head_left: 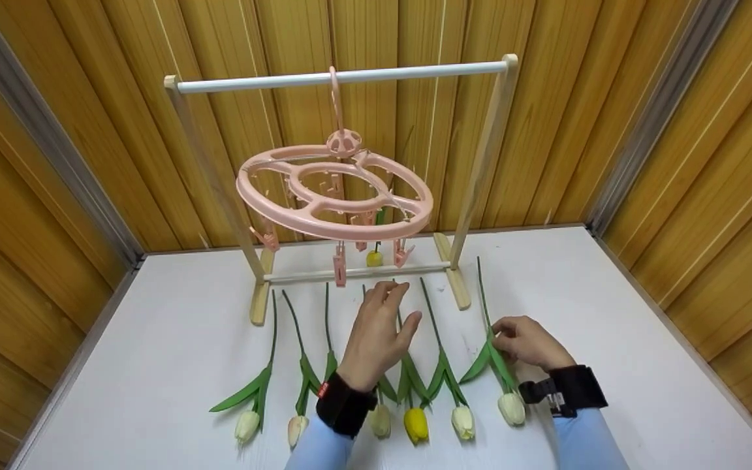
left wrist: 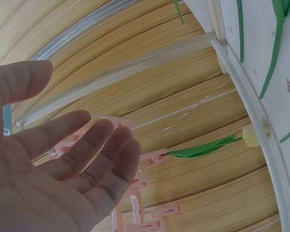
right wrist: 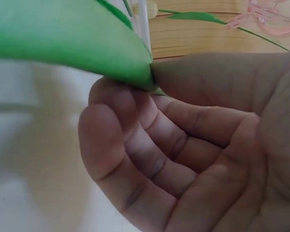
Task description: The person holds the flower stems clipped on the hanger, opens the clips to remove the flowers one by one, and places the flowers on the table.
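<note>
My right hand (head_left: pixel 532 343) pinches the rightmost white tulip (head_left: pixel 512 409) between thumb and fingers, where stem and leaves meet. In the right wrist view, its green leaf (right wrist: pixel 72 46) passes above the curled fingers. With fingers extended and nothing in its grasp, my left hand (head_left: pixel 376 336) is over the middle of the tulip row, below the pink clip hanger (head_left: pixel 350 231). The left wrist view shows that palm empty. From one of the hanger's pink clips, a yellow tulip (left wrist: pixel 251 136) hangs bloom down behind the front clips (head_left: pixel 339 264).
The hanger hooks over the white top bar (head_left: pixel 415 73) of a wooden-legged stand (head_left: pixel 480 156). Several tulips lie in a row on the white table (head_left: pixel 173 326), blooms toward me, including a yellow one (head_left: pixel 416 425). Wood-patterned walls (head_left: pixel 56 150) enclose the table.
</note>
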The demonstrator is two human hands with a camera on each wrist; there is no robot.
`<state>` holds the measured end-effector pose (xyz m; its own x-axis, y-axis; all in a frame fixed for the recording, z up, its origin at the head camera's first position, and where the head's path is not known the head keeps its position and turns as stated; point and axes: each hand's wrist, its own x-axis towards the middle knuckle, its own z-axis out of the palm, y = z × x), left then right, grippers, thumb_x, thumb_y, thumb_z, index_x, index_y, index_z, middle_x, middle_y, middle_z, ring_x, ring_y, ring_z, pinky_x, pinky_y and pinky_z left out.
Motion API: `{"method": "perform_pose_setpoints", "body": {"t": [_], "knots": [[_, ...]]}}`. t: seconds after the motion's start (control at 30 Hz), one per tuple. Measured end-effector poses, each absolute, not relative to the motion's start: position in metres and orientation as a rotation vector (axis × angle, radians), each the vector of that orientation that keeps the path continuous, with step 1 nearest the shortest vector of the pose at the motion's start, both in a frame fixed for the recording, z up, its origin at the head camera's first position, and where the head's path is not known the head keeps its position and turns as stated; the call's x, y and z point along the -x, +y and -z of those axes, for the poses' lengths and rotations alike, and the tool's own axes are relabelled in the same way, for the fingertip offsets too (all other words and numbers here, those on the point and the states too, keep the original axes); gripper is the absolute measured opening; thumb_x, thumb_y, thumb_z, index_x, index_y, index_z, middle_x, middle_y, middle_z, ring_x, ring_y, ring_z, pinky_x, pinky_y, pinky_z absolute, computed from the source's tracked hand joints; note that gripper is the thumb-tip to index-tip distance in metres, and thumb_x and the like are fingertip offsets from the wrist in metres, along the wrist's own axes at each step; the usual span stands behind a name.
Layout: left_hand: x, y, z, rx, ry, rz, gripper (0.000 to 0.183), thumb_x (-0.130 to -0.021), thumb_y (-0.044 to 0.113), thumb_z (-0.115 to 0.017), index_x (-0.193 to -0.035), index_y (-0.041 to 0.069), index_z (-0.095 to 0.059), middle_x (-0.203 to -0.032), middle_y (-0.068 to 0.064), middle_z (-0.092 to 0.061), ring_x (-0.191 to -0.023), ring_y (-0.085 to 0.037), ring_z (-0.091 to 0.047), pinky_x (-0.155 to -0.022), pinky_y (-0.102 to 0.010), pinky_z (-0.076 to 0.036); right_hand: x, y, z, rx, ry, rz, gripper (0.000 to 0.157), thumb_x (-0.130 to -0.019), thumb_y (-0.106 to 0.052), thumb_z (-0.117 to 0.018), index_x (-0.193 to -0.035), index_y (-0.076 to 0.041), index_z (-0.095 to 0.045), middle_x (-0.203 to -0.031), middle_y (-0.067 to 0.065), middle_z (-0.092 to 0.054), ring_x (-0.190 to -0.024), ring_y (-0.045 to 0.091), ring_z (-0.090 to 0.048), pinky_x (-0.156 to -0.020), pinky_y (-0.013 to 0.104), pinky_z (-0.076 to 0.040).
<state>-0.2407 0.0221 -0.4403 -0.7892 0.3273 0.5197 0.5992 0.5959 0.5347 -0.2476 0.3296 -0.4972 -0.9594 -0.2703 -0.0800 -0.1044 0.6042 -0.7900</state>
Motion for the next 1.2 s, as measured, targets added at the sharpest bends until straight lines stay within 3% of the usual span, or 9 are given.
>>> {"method": "perform_pose_setpoints", "body": {"t": [0.57,1.2], "knots": [[0.2404,0.0223,0.4402,0.731,-2.475,1.023,0.045,-0.098,0.02,-0.072,-0.137,0.0,-0.062,-0.128,-0.017,-0.062,-0.118,-0.031,-0.059,-0.098,-0.045,-0.051,0.2491,0.3315,0.505,0.311,2.597,1.312,0.053,-0.089,-0.001,-0.062,-0.138,0.016,-0.049,-0.081,0.006,-0.061,-0.069,0.02,-0.058,-0.057,0.029,-0.049],[0.2415,0.0212,0.4429,0.744,-2.45,0.983,0.042,-0.099,0.02,-0.071,-0.135,0.001,-0.063,-0.125,-0.018,-0.062,-0.117,-0.034,-0.06,-0.096,-0.047,-0.051,0.2474,0.3322,0.5064,0.3,2.569,1.318,0.053,-0.088,0.003,-0.062,-0.137,0.018,-0.05,-0.079,0.007,-0.06,-0.063,0.017,-0.055,-0.055,0.028,-0.047]]}}
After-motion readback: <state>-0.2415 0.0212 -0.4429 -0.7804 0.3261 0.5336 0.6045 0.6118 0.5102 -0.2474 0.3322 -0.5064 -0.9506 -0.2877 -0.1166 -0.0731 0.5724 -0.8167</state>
